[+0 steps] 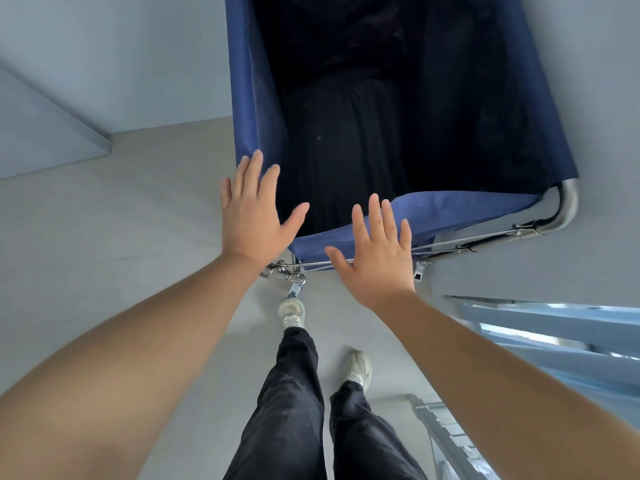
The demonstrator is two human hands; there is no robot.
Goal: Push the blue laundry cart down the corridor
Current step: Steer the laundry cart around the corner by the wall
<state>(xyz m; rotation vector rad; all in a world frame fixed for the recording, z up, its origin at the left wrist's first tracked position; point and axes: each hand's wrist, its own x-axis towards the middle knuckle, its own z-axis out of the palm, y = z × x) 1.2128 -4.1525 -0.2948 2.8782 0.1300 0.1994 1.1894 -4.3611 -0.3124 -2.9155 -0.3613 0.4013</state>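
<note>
Both ur hands are flat, fingers straight + spread, gripping nothing. L hand is at the near-left corner of the blue laundry cart, fingertips over the rim. Cart is directly ahead of u on the grey floor, running up centre-right of view, w/ dark fabric inside. R hand is over the near rim cloth. Can't tell if either palm actually touches. Metal frame tube is exposed at the near-right corner.

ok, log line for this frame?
left hand: open, at blue laundry cart near-left corner | right hand: open, at near rim | contact: unclear
</note>
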